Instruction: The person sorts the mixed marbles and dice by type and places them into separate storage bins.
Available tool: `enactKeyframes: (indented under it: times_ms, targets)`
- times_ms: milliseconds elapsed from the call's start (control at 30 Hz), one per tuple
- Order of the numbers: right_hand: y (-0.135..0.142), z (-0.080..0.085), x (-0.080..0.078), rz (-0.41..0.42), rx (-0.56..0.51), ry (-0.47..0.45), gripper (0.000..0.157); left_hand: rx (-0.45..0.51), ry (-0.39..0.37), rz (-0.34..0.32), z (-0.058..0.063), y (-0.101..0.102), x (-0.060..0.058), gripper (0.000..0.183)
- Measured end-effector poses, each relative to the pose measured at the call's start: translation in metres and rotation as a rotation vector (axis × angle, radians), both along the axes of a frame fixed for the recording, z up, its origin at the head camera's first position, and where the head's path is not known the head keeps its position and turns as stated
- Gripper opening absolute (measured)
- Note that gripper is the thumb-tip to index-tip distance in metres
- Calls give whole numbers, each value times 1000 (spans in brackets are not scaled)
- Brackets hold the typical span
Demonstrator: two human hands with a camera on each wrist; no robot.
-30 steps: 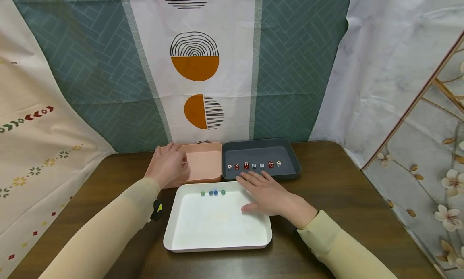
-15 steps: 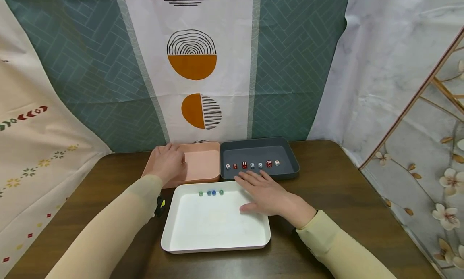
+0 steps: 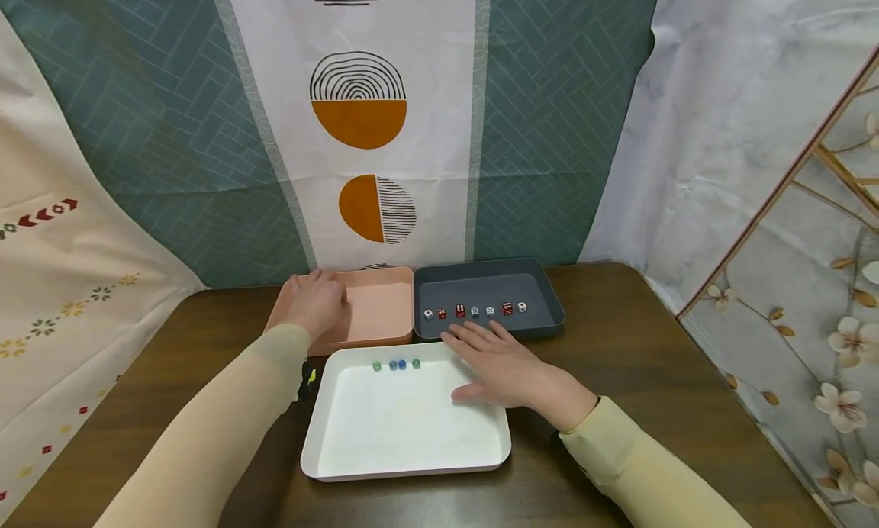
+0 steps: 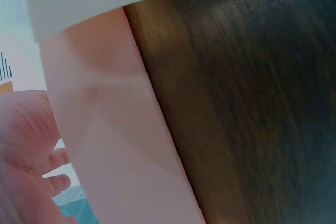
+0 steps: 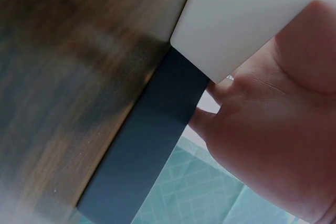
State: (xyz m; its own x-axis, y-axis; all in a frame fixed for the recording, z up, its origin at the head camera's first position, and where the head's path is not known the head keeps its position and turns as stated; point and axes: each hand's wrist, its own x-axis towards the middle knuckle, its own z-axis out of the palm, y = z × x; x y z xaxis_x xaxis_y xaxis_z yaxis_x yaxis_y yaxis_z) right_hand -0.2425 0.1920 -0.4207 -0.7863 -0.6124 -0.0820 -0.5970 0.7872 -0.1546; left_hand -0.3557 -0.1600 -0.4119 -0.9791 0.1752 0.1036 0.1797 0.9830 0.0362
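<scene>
In the head view my left hand [image 3: 314, 305] is over the left part of the pink tray [image 3: 379, 307], its fingertips mostly hidden behind the hand. I cannot tell whether it holds anything. The left wrist view shows part of the left palm [image 4: 23, 145] and some bent fingers beyond the tray wall. My right hand [image 3: 497, 369], fingers spread, lies over the right side of the white tray [image 3: 405, 429], fingertips at the near rim of the dark tray [image 3: 522, 280]. Several green and blue glass marbles [image 3: 402, 365] line up along the white tray's far side.
Inside the dark tray a row of several red and white dice [image 3: 474, 312] runs along its near half. All the trays stand close together on a brown wooden table [image 3: 618, 360]. Patterned cloth [image 3: 549, 131] hangs behind the table.
My left hand has lowered a little into the pink tray, its fingers going out of sight. The right hand stays put, and the head view has shifted slightly. Marbles and dice keep their places.
</scene>
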Motion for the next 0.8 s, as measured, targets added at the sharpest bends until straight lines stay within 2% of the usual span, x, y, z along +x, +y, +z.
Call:
enactKeyframes:
  times_ms: [100, 300, 800]
  targets:
    - [0, 0, 0, -1, 3, -4, 98, -3, -3, 6, -3, -1, -3, 14]
    - [0, -1, -1, -8, 8, -4, 98, -19, 39, -4, -8, -3, -7, 14]
    - [-1, 0, -2, -3, 10, 0, 99, -58, 54, -3, -7, -7, -10, 20]
